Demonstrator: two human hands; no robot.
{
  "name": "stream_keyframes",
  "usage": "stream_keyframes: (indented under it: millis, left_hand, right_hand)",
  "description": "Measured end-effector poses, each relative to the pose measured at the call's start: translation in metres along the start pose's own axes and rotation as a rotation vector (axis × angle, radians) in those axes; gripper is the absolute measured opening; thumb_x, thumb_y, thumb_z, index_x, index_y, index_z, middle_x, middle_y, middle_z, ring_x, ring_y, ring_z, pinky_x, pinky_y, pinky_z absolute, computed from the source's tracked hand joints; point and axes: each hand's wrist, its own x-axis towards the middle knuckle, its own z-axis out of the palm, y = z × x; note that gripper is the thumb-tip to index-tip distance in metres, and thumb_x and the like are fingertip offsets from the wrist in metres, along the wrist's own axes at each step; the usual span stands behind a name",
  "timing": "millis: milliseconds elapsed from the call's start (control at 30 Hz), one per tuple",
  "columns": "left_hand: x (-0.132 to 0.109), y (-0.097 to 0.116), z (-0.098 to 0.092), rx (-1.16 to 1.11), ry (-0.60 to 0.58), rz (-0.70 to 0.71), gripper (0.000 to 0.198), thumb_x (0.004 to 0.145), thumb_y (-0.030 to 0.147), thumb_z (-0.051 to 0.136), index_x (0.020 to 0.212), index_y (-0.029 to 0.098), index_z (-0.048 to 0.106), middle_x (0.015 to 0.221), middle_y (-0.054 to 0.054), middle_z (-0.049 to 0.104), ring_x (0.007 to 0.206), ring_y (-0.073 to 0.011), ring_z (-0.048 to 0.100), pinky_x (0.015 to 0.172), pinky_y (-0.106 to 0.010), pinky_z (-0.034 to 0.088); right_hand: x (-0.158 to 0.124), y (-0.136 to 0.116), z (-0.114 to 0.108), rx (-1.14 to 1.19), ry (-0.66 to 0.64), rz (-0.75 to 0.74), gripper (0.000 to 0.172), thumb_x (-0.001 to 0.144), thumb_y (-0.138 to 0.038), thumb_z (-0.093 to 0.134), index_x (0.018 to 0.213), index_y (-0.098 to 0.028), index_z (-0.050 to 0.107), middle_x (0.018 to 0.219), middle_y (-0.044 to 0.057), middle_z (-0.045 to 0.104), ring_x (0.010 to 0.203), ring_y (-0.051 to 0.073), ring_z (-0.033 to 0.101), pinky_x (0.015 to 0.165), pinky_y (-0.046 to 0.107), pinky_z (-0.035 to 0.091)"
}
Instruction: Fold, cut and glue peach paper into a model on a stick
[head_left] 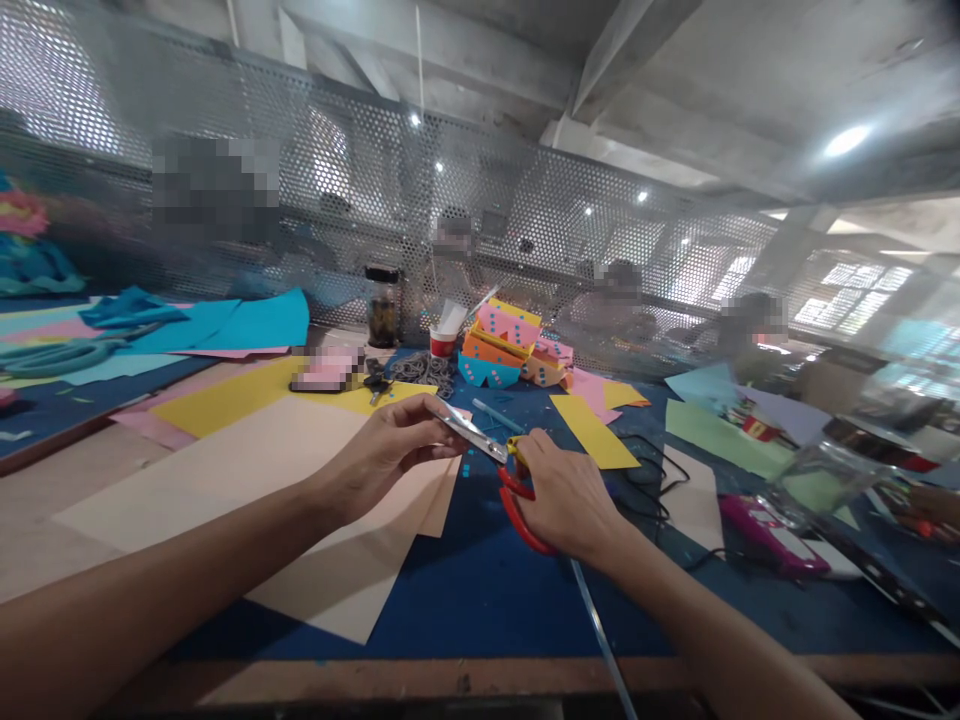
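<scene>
My right hand [566, 490] is closed on the red handles of a pair of scissors [517, 510], whose metal blades point up and left. A small yellow part [514, 449] shows beside its fingers; I cannot tell what it is. At the blade tips, my left hand [401, 440] has its thumb and fingers pinched together, touching the metal. Whether a small piece sits in that pinch is hidden. Beneath the left forearm lie large sheets of cream paper [330, 570]. Tiny blue paper bits [466, 465] are scattered on the blue mat [480, 600] below the blades.
Dotted paper shapes [491, 350], a red and white cup [442, 343], a dark jar [383, 305] and grey cord [424, 375] stand behind. Yellow paper [596, 430], black cable [652, 480] and a magenta device [776, 535] lie right. People are beyond the perforated screen [495, 190].
</scene>
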Motion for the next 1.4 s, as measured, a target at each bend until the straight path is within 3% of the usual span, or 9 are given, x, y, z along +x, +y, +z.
stream_keyframes:
  millis: [700, 1133, 1400]
  left_hand:
    - [-0.0002, 0.0012, 0.0020, -0.013, -0.005, -0.002, 0.021, 0.073, 0.030, 0.096, 0.084, 0.021, 0.080, 0.084, -0.001, 0.080, 0.081, -0.0156, 0.075, 0.092, -0.031, 0.062]
    - [0.0009, 0.0009, -0.0002, -0.006, -0.005, -0.007, 0.026, 0.072, 0.033, 0.097, 0.084, 0.020, 0.078, 0.085, 0.000, 0.080, 0.082, -0.0139, 0.075, 0.088, -0.026, 0.062]
    - [0.0023, 0.0007, 0.0006, 0.008, -0.003, -0.008, 0.025, 0.072, 0.032, 0.096, 0.080, 0.019, 0.077, 0.083, -0.001, 0.079, 0.082, -0.0131, 0.073, 0.088, -0.026, 0.061]
  right_hand:
    - [-0.0019, 0.0021, 0.0011, 0.019, 0.038, 0.011, 0.014, 0.098, -0.036, 0.060, 0.097, -0.022, 0.064, 0.096, 0.004, 0.073, 0.080, 0.021, 0.069, 0.062, 0.033, 0.021]
    - [0.0026, 0.0034, 0.0016, -0.003, 0.005, 0.001, 0.020, 0.098, -0.039, 0.062, 0.107, -0.021, 0.063, 0.113, 0.007, 0.071, 0.085, 0.022, 0.070, 0.062, 0.032, 0.027]
    - [0.0013, 0.0031, 0.0005, 0.032, 0.005, -0.015, 0.017, 0.098, -0.036, 0.059, 0.105, -0.021, 0.063, 0.111, 0.006, 0.071, 0.084, 0.022, 0.069, 0.062, 0.033, 0.025]
